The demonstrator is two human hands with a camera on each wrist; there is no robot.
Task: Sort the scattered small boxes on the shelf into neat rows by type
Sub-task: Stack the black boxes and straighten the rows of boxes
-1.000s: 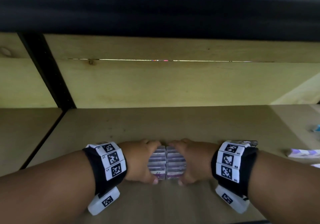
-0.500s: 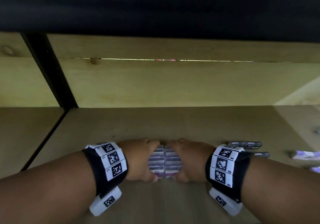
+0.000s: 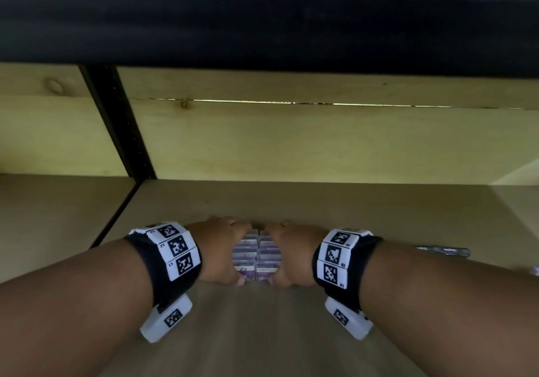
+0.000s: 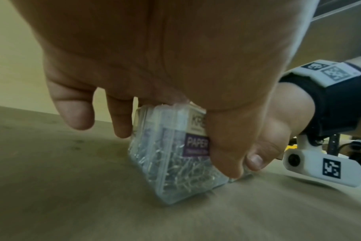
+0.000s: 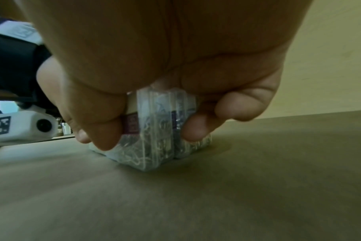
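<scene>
Both hands clamping a block of small clear boxes on the shelf.

The left hand [image 3: 220,252] and right hand [image 3: 291,255] are squeezing two side-by-side rows of paper-clip boxes [image 3: 257,255] between them, thumbs at the near end and fingers curling over the far end. The boxes are sitting on the wooden shelf [image 3: 291,207], standing upright with purple labels facing the person. To the right, well apart, dark flat boxes [image 3: 443,250] are lying on the shelf.
</scene>
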